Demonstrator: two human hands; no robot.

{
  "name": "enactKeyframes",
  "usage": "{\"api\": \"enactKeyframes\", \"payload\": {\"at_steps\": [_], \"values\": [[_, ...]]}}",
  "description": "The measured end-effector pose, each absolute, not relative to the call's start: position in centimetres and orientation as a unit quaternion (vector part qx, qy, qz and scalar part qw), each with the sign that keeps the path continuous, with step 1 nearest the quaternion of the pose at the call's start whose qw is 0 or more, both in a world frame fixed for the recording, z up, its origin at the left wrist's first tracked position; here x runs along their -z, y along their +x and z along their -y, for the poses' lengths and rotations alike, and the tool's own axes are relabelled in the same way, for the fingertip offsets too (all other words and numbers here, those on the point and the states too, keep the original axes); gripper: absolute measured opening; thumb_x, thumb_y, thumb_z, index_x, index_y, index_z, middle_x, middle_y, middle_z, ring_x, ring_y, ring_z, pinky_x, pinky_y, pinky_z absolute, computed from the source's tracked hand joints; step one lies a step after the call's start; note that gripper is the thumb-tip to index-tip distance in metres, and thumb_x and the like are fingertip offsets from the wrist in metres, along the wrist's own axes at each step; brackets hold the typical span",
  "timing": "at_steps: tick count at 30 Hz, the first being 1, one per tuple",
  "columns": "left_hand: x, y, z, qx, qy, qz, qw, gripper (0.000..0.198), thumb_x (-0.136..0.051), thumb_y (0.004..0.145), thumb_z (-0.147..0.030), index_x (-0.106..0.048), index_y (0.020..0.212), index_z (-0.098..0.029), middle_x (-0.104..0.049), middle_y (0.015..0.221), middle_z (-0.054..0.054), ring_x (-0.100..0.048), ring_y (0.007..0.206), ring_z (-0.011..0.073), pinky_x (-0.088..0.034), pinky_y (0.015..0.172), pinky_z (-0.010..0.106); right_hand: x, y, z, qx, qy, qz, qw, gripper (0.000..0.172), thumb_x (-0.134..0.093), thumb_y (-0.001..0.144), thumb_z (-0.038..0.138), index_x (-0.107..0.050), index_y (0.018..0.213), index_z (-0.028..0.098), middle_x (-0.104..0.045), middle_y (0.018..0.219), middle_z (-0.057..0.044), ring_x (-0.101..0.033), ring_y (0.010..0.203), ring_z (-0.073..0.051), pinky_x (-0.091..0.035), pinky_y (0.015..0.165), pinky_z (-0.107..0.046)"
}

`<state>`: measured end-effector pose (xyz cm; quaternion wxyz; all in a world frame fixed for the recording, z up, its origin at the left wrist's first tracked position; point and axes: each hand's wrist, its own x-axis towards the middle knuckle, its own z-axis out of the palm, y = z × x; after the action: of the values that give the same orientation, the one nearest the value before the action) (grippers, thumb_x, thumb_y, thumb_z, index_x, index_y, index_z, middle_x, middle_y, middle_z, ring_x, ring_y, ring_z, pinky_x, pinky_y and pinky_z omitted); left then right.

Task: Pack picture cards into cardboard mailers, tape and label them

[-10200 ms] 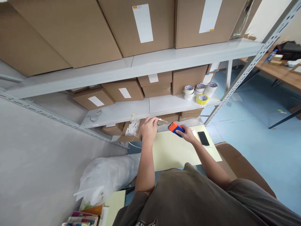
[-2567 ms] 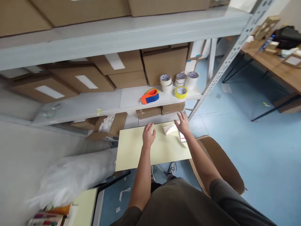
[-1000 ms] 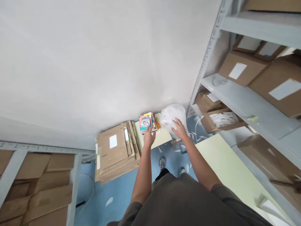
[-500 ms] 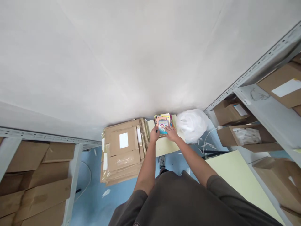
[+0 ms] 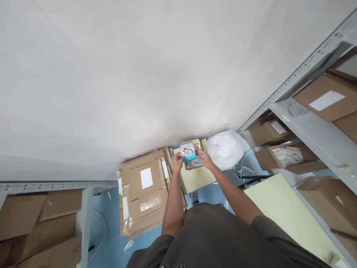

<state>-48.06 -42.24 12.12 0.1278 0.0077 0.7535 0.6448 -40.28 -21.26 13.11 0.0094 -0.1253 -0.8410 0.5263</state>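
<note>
A small blue picture book point(image 5: 187, 152) with cartoon figures on its cover lies tilted over a stack of colourful books point(image 5: 194, 164). My left hand point(image 5: 177, 162) grips its left edge between thumb and fingers. On the other side, my right hand point(image 5: 205, 159) has its fingers apart, touching the books close to the blue one's right edge. The stack rests on a pale yellow board point(image 5: 195, 179) against the wall. Most of the lower books' covers are hidden.
Flattened cardboard boxes point(image 5: 146, 193) are piled left of the board. A white plastic bag point(image 5: 225, 149) sits at its right. Shelves with cartons point(image 5: 325, 98) line the right side, and more cardboard point(image 5: 50, 223) fills the left shelf. Another pale panel point(image 5: 290, 212) stands near my right arm.
The blue book has shifted left on the stack and turned slightly, with my left hand moving along. My right hand now lies off its cover. The view has tilted a little.
</note>
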Motion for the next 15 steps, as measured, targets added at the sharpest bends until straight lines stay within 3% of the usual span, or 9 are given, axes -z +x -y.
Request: {"api": "enactKeyframes", "payload": {"at_steps": [3,7,10,15], "values": [[-14.8,-47.8,39.2,-0.698,0.004,-0.694,0.178,0.042,-0.080,0.074,-0.041,-0.072,0.108,-0.017,-0.072,0.078,0.001,-0.069,0.071,0.0174,-0.060,0.070,0.031,-14.7,-39.2,18.8,-0.638,-0.187,0.744,0.068,0.062,-0.072,0.082,0.041,-0.064,0.142,0.023,-0.075,0.129,-0.012,-0.071,0.117,-0.030,-0.057,0.103,-0.048],[-18.3,-46.2,33.3,-0.700,0.087,-0.665,0.246,0.048,-0.084,0.072,-0.045,-0.073,0.110,-0.018,-0.072,0.084,0.003,-0.070,0.075,0.0189,-0.060,0.069,0.033,-17.8,-36.0,14.1,-0.707,-0.215,0.659,0.139,0.054,-0.077,0.071,0.042,-0.072,0.121,0.021,-0.078,0.104,-0.007,-0.073,0.094,-0.025,-0.060,0.089,-0.042],[-20.5,-43.6,27.8,-0.675,0.161,-0.663,0.280,0.050,-0.084,0.072,-0.048,-0.074,0.111,-0.018,-0.073,0.088,0.004,-0.070,0.079,0.0188,-0.060,0.073,0.032,-20.1,-31.0,9.7,-0.718,-0.249,0.621,0.191,0.044,-0.077,0.068,0.040,-0.074,0.108,0.021,-0.077,0.098,-0.006,-0.071,0.085,-0.023,-0.060,0.077,-0.038],[-23.4,-35.4,16.7,-0.628,0.269,-0.632,0.365,0.054,-0.083,0.073,-0.044,-0.075,0.120,-0.019,-0.078,0.099,0.007,-0.072,0.084,0.0192,-0.059,0.074,0.031,-23.1,-18.1,2.5,-0.708,-0.305,0.564,0.298,0.041,-0.081,0.068,0.040,-0.073,0.105,0.023,-0.078,0.096,-0.005,-0.072,0.083,-0.022,-0.059,0.073,-0.035]]}}
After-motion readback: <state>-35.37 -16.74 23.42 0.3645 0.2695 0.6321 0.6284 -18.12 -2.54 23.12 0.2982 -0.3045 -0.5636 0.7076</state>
